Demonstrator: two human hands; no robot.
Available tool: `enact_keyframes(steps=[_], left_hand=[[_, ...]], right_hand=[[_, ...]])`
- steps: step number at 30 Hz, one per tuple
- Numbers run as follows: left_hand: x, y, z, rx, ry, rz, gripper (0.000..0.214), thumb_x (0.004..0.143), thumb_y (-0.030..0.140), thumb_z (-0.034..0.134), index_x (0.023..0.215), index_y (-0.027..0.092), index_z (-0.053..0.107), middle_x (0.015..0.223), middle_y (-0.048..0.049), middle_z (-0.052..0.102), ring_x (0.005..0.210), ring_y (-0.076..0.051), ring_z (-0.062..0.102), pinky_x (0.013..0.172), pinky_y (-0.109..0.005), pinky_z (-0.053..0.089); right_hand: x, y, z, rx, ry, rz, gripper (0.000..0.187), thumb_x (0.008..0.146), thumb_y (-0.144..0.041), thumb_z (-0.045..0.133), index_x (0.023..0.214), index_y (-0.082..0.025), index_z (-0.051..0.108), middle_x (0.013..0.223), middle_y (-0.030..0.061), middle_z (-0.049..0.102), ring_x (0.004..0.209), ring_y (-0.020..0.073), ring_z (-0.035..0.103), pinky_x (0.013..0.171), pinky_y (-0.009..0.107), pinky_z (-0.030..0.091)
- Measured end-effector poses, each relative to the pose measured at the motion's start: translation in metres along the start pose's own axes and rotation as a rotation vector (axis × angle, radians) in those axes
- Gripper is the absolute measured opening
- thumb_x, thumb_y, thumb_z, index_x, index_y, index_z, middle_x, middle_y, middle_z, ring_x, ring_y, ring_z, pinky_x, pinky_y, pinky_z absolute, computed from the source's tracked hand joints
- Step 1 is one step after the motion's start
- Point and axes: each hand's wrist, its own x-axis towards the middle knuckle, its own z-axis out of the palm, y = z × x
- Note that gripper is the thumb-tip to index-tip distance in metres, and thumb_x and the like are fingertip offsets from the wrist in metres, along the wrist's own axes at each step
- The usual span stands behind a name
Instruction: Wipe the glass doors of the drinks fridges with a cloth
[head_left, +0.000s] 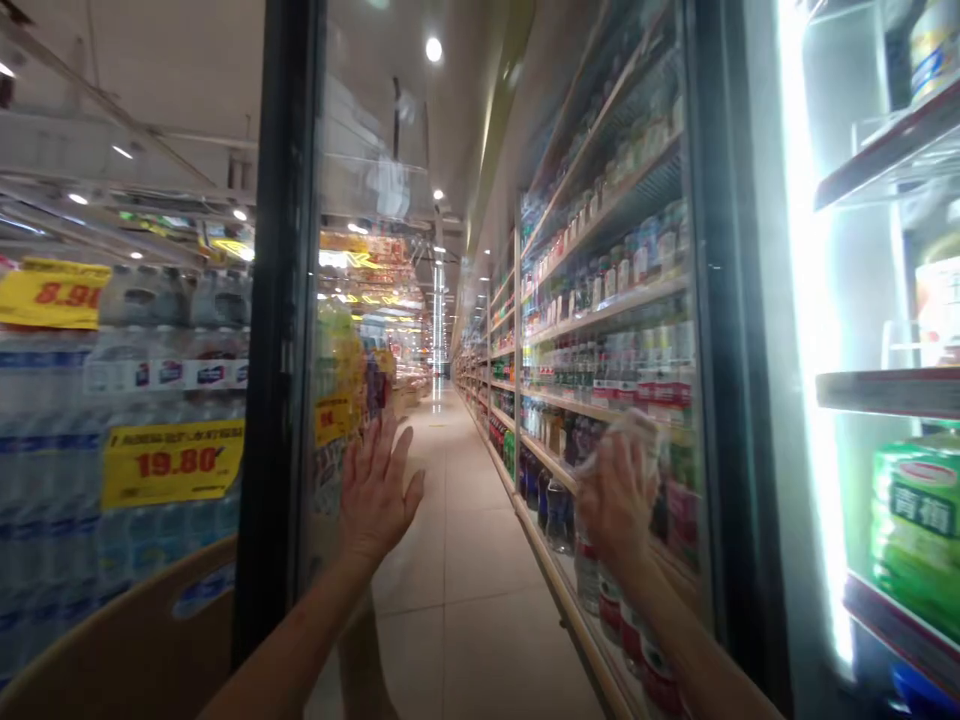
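Observation:
A glass door (pixel 386 180) with a dark frame stands swung open in front of me, its pane whitish and smeared near the upper left. My left hand (pixel 379 495) lies flat against the glass, fingers spread, holding nothing. On the right side of the pane, my right hand (pixel 616 490) presses a pale, crumpled cloth (pixel 643 432) to the glass. That hand is slightly blurred, and most of the cloth is hidden behind its fingers. Bottled drinks on long shelves show through the pane beyond the right hand.
A lit cooler with shelves (pixel 885 392) and a green drink pack (pixel 919 530) is at my right. Stacked water bottles (pixel 52 400) with yellow price signs (pixel 174 462) stand at left. A brown curved rim (pixel 112 640) is low left. A tiled aisle floor (pixel 480 560) runs ahead.

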Motion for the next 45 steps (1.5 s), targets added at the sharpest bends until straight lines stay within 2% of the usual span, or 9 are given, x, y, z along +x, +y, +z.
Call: enact_keyframes(steps=[5, 10, 13, 20, 28, 34, 39, 42, 45], left_hand=[[0.0, -0.002, -0.001, -0.007, -0.013, -0.007, 0.063, 0.086, 0.029, 0.047, 0.144, 0.019, 0.024, 0.145, -0.0125, 0.036, 0.14, -0.024, 0.019, 0.113, -0.046, 0.017], [0.001, 0.002, -0.005, 0.006, -0.004, -0.011, 0.064, 0.086, 0.029, 0.047, 0.144, 0.021, 0.023, 0.144, -0.0109, 0.038, 0.14, -0.023, 0.02, 0.114, -0.045, 0.017], [0.001, 0.003, -0.006, 0.002, -0.001, -0.019, 0.063, 0.086, 0.029, 0.048, 0.144, 0.021, 0.024, 0.144, -0.0105, 0.038, 0.14, -0.023, 0.02, 0.114, -0.044, 0.016], [0.003, 0.001, -0.012, -0.04, -0.003, -0.018, 0.059, 0.085, 0.027, 0.051, 0.14, 0.019, 0.031, 0.142, -0.0138, 0.041, 0.14, -0.024, 0.02, 0.113, -0.046, 0.016], [0.065, 0.084, -0.014, -0.612, -0.076, 0.072, 0.046, 0.091, 0.02, 0.032, 0.137, 0.015, 0.03, 0.135, -0.0131, 0.049, 0.127, -0.015, 0.043, 0.104, -0.034, 0.039], [0.071, 0.138, 0.011, -0.373, -0.04, -0.031, 0.043, 0.085, 0.035, 0.049, 0.121, 0.011, 0.049, 0.137, -0.0166, 0.045, 0.131, -0.03, 0.036, 0.103, -0.052, 0.036], [0.098, 0.175, 0.022, -0.266, 0.047, -0.027, 0.024, 0.081, 0.031, 0.051, 0.098, 0.014, 0.057, 0.126, -0.0119, 0.055, 0.122, -0.026, 0.045, 0.109, -0.049, 0.03], [0.096, 0.145, 0.019, -0.221, 0.028, 0.115, 0.021, 0.085, 0.024, 0.043, 0.098, 0.017, 0.057, 0.129, -0.0085, 0.054, 0.126, -0.021, 0.043, 0.111, -0.044, 0.027], [0.08, 0.068, -0.001, -0.167, -0.019, 0.078, 0.025, 0.085, 0.02, 0.039, 0.104, 0.019, 0.055, 0.135, -0.0096, 0.049, 0.132, -0.021, 0.037, 0.112, -0.045, 0.023]], right_hand=[[-0.011, -0.063, -0.003, 0.242, -0.163, -0.581, 0.047, 0.082, -0.023, 0.046, 0.129, -0.025, 0.05, 0.132, 0.0012, 0.055, 0.138, 0.0181, 0.026, 0.116, 0.045, 0.006], [0.041, 0.017, 0.001, 0.034, 0.015, 0.066, 0.055, 0.086, -0.029, 0.041, 0.139, -0.017, 0.037, 0.142, 0.0163, 0.04, 0.138, 0.0313, 0.026, 0.106, 0.06, 0.022], [0.074, 0.018, 0.009, 0.019, 0.082, 0.273, 0.061, 0.086, -0.031, 0.038, 0.144, -0.015, 0.028, 0.145, 0.0193, 0.033, 0.137, 0.0354, 0.026, 0.101, 0.064, 0.026], [0.062, -0.09, 0.011, 0.199, -0.093, -0.389, 0.054, 0.086, -0.025, 0.043, 0.139, -0.02, 0.035, 0.141, 0.0077, 0.044, 0.14, 0.0227, 0.022, 0.113, 0.05, 0.013], [0.067, -0.067, -0.003, 0.519, -0.109, -0.428, 0.05, 0.084, -0.019, 0.042, 0.134, -0.019, 0.039, 0.133, 0.0108, 0.053, 0.134, 0.0223, 0.035, 0.11, 0.049, 0.026], [0.083, -0.005, -0.001, 0.303, 0.168, 0.046, 0.044, 0.088, -0.024, 0.035, 0.13, -0.018, 0.046, 0.136, 0.0149, 0.049, 0.133, 0.0281, 0.037, 0.106, 0.058, 0.026], [0.083, 0.013, 0.008, 0.098, 0.097, 0.05, 0.048, 0.089, -0.031, 0.034, 0.134, -0.016, 0.043, 0.14, 0.0153, 0.044, 0.134, 0.0274, 0.034, 0.107, 0.055, 0.025], [0.081, 0.011, 0.008, 0.092, 0.121, 0.041, 0.048, 0.09, -0.033, 0.032, 0.133, -0.015, 0.044, 0.139, 0.015, 0.045, 0.134, 0.0268, 0.035, 0.108, 0.052, 0.025], [0.081, 0.008, 0.005, 0.078, 0.106, 0.059, 0.049, 0.09, -0.034, 0.032, 0.133, -0.014, 0.045, 0.139, 0.015, 0.045, 0.134, 0.0272, 0.035, 0.109, 0.052, 0.024]])
